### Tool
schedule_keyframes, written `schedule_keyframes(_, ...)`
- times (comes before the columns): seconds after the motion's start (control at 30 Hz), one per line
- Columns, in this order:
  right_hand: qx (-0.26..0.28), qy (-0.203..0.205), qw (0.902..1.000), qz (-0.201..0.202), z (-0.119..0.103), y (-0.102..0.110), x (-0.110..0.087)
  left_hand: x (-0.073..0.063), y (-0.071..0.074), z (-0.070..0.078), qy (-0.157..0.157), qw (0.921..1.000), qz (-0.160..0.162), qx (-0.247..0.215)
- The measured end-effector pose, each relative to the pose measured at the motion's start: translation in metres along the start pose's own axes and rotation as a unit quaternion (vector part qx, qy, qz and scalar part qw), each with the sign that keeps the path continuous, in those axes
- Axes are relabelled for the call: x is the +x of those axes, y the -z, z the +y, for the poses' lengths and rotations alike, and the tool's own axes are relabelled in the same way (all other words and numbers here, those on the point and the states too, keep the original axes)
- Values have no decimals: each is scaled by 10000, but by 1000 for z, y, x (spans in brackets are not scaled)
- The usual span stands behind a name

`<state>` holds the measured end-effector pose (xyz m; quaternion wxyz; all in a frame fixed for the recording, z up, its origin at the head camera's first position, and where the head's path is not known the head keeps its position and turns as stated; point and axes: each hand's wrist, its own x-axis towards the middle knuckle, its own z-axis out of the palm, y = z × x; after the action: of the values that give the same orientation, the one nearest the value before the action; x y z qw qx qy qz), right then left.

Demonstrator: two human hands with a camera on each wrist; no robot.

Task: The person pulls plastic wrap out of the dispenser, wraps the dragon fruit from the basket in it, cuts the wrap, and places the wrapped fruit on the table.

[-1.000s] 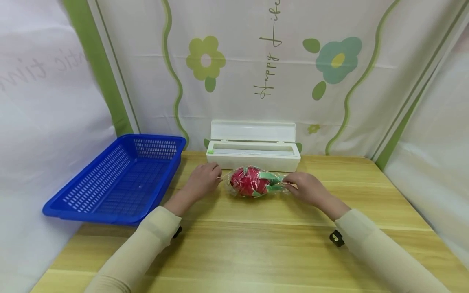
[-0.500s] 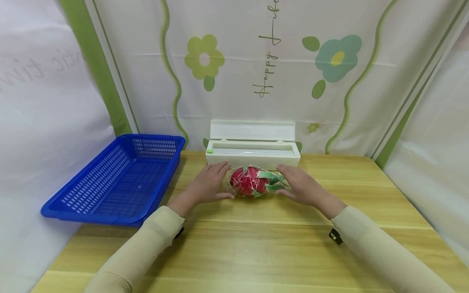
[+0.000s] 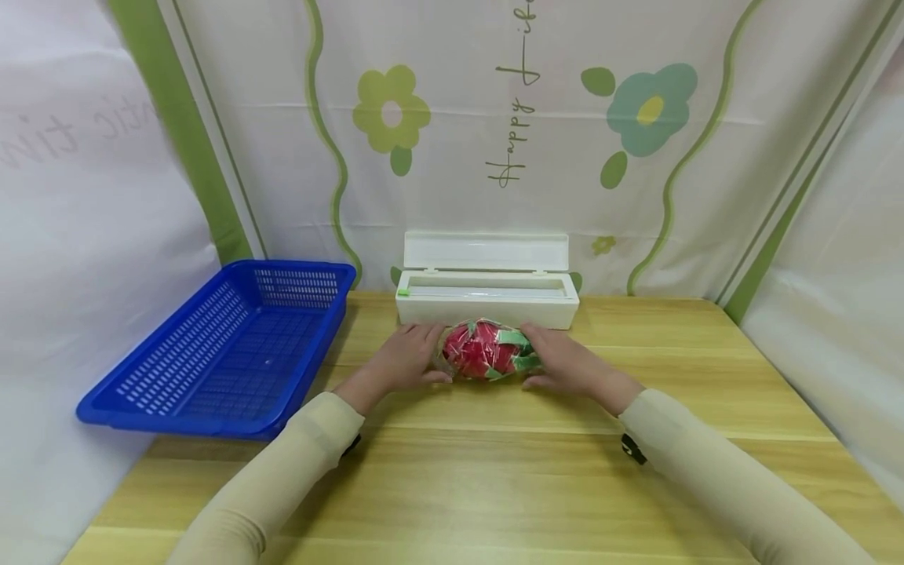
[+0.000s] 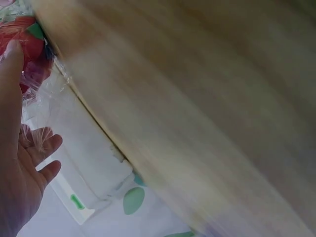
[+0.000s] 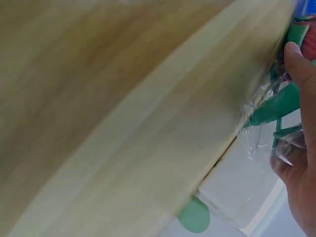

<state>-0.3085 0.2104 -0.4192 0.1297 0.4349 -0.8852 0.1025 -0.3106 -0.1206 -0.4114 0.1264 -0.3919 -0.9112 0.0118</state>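
Observation:
A red dragon fruit (image 3: 480, 350) with green leaf tips, wrapped in clear plastic film, lies on its side on the wooden table. My left hand (image 3: 406, 357) is at its rounded left end, fingers behind and thumb in front; the left wrist view has the thumb tip against the fruit (image 4: 30, 42) and loose film (image 4: 43, 116) near the relaxed fingers. From the right, my right hand (image 3: 565, 363) spans the leafy end. In the right wrist view its thumb lies by a green leaf (image 5: 297, 33), and loose film (image 5: 254, 131) sticks out beside the palm.
Behind the fruit stands a long white cling film box (image 3: 487, 308), its lid (image 3: 487, 253) raised. A blue perforated basket (image 3: 304, 369) sits at the left of the table (image 3: 459, 486). A printed curtain (image 3: 452, 157) hangs behind the table.
Both hands have let go of the film ends and spread their fingers around the fruit's two ends. The right hand has moved left, closer to the fruit; the fruit stays in place.

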Motion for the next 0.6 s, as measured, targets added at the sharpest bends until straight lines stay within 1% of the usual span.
schedule_keyframes(0.17, 204, -334, 9988, -304, -2, -2, 1, 3, -1, 1, 31, 9999, -147, 7)
schedule_keyframes(0.23, 229, -433, 9981, -377, -3, -2, 2, 3, -1, 1, 80, 9996, -262, 2)
schedule_keyframes(0.33, 202, -486, 9979, -373, -4, -3, 2, 4, -1, 1, 143, 9990, -407, -134)
schedule_keyframes(0.43, 126, -475, 9984, -296, -4, -4, 3, 5, 1, 1, 117, 9978, -450, -471)
schedule_keyframes(0.6, 48, -420, 9989, -184, -5, -6, 5, 3, 2, 2, 74, 9932, -326, -1114)
